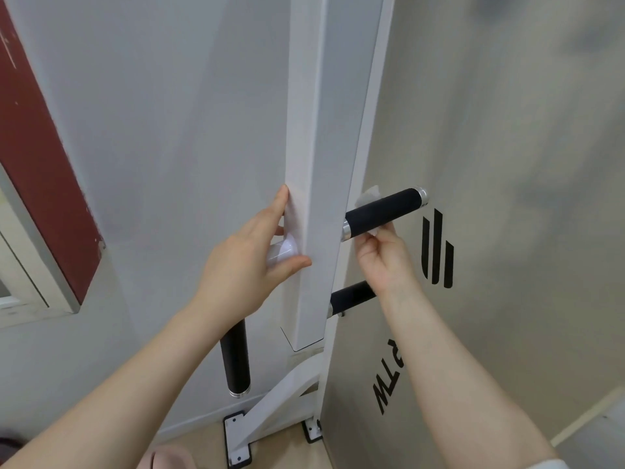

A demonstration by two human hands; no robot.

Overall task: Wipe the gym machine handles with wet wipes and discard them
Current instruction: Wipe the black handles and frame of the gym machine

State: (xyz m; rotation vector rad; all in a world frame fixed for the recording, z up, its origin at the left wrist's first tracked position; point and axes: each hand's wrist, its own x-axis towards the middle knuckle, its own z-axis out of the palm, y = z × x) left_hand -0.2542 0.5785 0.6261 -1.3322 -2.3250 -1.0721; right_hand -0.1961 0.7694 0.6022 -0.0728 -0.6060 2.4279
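My right hand point(382, 262) sits just under the upper right handle point(385, 211), a black foam grip with silver end caps that sticks out to the right of the machine's white upright post point(314, 164). The fingers are curled, pinching a white wet wipe point(369, 194). The wipe seems to pass behind the handle: 1 bit shows above the grip near the post, another small bit at my fingertips below. My left hand point(250, 262) is on the left side of the post, thumb and fingers spread and curled around the post's edge, bracing. A glossy white rounded part point(284, 252) shows inside that hand; I cannot tell whether the fingers grip it or only rest by it.

Further out, a 2nd black handle point(353, 296) sticks out to the right lower down, partly hidden by my right wrist. A 3rd black handle point(235, 360) hangs down on the left, nearer the floor. The post ends in a white angled brace and bolted foot plates point(236, 438) on a pale floor. Behind are a grey wall and a beige panel with black lettering point(436, 248). No bin is in view.

I judge the wiping step is underway on the upper right handle. The next move calls for wrapping the wipe snugly and sliding it along the grip toward the far end cap.
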